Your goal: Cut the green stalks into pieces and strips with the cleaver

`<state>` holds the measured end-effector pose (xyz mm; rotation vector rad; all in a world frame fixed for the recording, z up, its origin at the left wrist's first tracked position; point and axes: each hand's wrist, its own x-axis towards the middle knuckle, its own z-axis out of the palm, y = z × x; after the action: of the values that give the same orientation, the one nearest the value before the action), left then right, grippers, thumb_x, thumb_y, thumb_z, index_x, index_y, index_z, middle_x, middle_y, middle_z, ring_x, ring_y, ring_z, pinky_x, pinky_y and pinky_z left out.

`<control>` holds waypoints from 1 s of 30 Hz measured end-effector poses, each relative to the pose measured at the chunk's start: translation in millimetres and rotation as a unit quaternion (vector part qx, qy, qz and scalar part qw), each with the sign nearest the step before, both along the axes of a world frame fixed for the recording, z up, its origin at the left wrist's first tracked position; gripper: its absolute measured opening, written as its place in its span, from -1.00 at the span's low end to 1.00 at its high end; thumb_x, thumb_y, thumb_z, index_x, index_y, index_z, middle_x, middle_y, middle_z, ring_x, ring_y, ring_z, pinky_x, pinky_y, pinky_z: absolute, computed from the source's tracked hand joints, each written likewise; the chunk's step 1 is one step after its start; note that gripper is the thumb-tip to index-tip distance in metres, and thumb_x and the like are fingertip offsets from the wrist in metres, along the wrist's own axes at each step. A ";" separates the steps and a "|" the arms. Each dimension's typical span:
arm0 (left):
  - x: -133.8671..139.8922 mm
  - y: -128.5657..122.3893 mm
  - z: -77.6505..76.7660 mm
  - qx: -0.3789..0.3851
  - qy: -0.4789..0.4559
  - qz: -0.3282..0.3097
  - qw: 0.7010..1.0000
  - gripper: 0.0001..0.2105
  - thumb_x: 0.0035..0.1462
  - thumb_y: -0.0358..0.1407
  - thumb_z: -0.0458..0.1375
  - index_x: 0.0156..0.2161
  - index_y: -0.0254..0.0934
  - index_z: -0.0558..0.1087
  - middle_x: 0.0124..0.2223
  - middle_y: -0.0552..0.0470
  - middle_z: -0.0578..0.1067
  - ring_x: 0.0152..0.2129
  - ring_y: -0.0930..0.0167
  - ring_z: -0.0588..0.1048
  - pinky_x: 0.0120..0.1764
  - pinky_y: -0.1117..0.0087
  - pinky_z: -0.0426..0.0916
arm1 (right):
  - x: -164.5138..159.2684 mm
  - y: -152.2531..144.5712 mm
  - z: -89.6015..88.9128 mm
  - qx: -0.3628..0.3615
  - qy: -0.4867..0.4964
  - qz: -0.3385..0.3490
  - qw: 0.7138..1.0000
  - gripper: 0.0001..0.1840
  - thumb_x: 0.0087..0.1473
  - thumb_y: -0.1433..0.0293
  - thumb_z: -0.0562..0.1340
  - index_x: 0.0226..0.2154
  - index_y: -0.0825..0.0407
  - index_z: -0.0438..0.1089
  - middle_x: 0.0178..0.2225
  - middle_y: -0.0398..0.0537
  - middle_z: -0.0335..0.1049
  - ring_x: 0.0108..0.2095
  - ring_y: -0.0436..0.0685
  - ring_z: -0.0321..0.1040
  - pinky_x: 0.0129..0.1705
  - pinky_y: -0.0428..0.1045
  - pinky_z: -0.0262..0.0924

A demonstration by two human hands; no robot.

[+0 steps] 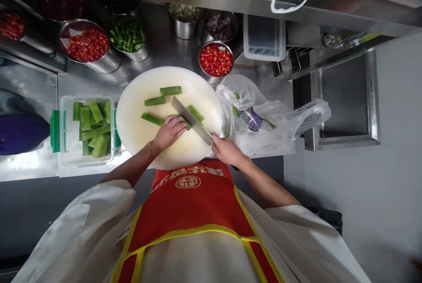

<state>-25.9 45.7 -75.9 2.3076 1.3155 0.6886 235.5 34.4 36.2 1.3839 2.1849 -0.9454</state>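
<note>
The right hand (226,149) is gripping the knife (191,120), its fingers clamped round the handle, while the flat steel blade is slanting across the white board (132,94), a smooth round slab with a faint yellowish tinge. The left hand (170,131) is curling its fingers, drawn together, and is pinning a green strip (187,126) on the board, just beside the blade. Another strip (196,114) is lying on the blade's other side, and three more (154,101) are resting toward the board's left and far parts, all straight and firm-edged. Left of the board, a clear plastic box (68,146) with green clips (55,131) is holding thick green chunks (85,119), piled at odd angles. Behind, shiny steel pots (110,61) are standing on the counter (158,54): one is brimming with glossy red chilli bits (87,45), its neighbour is holding cut green chillies (127,34), others are carrying pale cubes (184,12) and dull purple pieces (219,27), and a nearer one is showing bright red rings (216,59). To the right, a crinkled see-through bag (286,129) is enclosing something purple and green (254,121), its exact form blurring under the film.
</note>
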 end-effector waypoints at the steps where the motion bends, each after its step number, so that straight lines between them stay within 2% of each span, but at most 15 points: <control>1: 1.5 2.6 1.1 0.000 -0.003 0.000 1.000 -0.77 0.33 -0.21 0.10 -0.07 -0.18 0.58 -0.01 -0.10 0.53 0.02 0.20 0.37 0.12 0.10 0.36 | 8.9 0.5 -1.4 -0.003 0.012 -0.010 1.000 -0.69 0.29 0.39 0.00 0.06 0.06 0.22 -0.18 0.08 0.58 -0.20 0.22 0.48 -0.24 -0.01 0.12; 5: 10.9 15.4 4.1 -0.006 -0.008 -0.006 1.000 -0.77 0.33 -0.22 0.10 -0.04 -0.15 0.58 0.04 -0.07 0.53 0.07 0.20 0.36 0.14 0.09 0.34 | 32.7 3.7 -4.2 0.013 0.031 -0.053 0.998 -0.70 0.30 0.36 0.00 0.03 0.07 0.24 -0.27 0.03 0.57 -0.25 0.21 0.47 -0.27 -0.03 0.09; 9: 15.6 20.4 -0.5 0.006 -0.010 0.005 1.000 -0.78 0.33 -0.20 0.11 -0.11 -0.16 0.60 -0.05 -0.06 0.57 0.03 0.20 0.39 0.10 0.09 0.36 | 30.4 2.8 1.6 0.038 -0.005 -0.033 0.999 -0.70 0.29 0.39 -0.02 0.02 0.08 0.25 -0.27 0.05 0.58 -0.25 0.24 0.48 -0.29 -0.01 0.06; 13: 14.1 19.6 -5.6 0.010 -0.029 -0.012 0.999 -0.77 0.34 -0.19 0.11 -0.10 -0.19 0.59 -0.06 -0.08 0.56 0.02 0.22 0.39 0.12 0.12 0.37 | 22.2 -2.3 18.3 0.050 -0.051 0.012 0.997 -0.70 0.27 0.43 0.00 0.03 0.06 0.24 -0.23 0.07 0.60 -0.27 0.24 0.50 -0.32 0.00 0.04; 18: 14.6 20.7 -3.5 -0.011 -0.029 -0.009 0.999 -0.76 0.34 -0.19 0.10 -0.10 -0.18 0.60 -0.07 -0.09 0.56 0.02 0.22 0.38 0.14 0.08 0.36 | 21.0 -4.2 43.6 0.041 -0.066 0.045 0.996 -0.70 0.25 0.46 0.00 0.02 0.06 0.24 -0.21 0.09 0.60 -0.24 0.26 0.52 -0.30 0.01 0.09; 21: 14.7 21.6 -1.3 -0.023 -0.029 -0.009 0.999 -0.76 0.34 -0.20 0.10 -0.10 -0.18 0.60 -0.06 -0.09 0.56 0.02 0.22 0.38 0.14 0.08 0.36 | 18.1 -1.9 49.5 0.016 -0.080 0.048 0.995 -0.69 0.26 0.46 0.01 0.04 0.05 0.22 -0.19 0.11 0.59 -0.22 0.27 0.53 -0.26 0.02 0.13; 25: 14.9 20.4 0.6 -0.028 -0.020 -0.009 0.999 -0.76 0.34 -0.20 0.09 -0.10 -0.18 0.60 -0.06 -0.09 0.56 0.02 0.22 0.38 0.14 0.09 0.34 | 3.9 7.1 37.4 -0.010 -0.090 0.037 0.995 -0.66 0.26 0.48 0.01 0.07 0.05 0.19 -0.14 0.15 0.58 -0.17 0.28 0.53 -0.22 0.02 0.17; 28: 21.2 16.4 2.4 -0.006 0.012 -0.005 1.000 -0.74 0.30 -0.13 0.14 -0.09 -0.20 0.59 -0.04 -0.11 0.55 0.01 0.20 0.39 0.13 0.09 0.33 | -6.1 16.0 21.5 0.001 -0.072 0.025 0.997 -0.65 0.27 0.47 0.01 0.10 0.06 0.18 -0.10 0.16 0.57 -0.14 0.27 0.52 -0.22 0.01 0.17; 30: 28.8 13.8 4.3 0.009 0.047 0.019 0.999 -0.71 0.26 -0.08 0.17 -0.08 -0.22 0.58 -0.04 -0.13 0.54 0.00 0.16 0.40 0.06 0.08 0.35 | -5.9 19.4 14.0 0.014 -0.051 0.022 0.998 -0.66 0.28 0.45 0.00 0.10 0.06 0.18 -0.10 0.15 0.57 -0.14 0.26 0.52 -0.23 0.01 0.15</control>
<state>2.9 59.6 -71.6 2.3611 1.4047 0.6137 229.6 53.7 50.3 1.3600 2.1508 -0.8133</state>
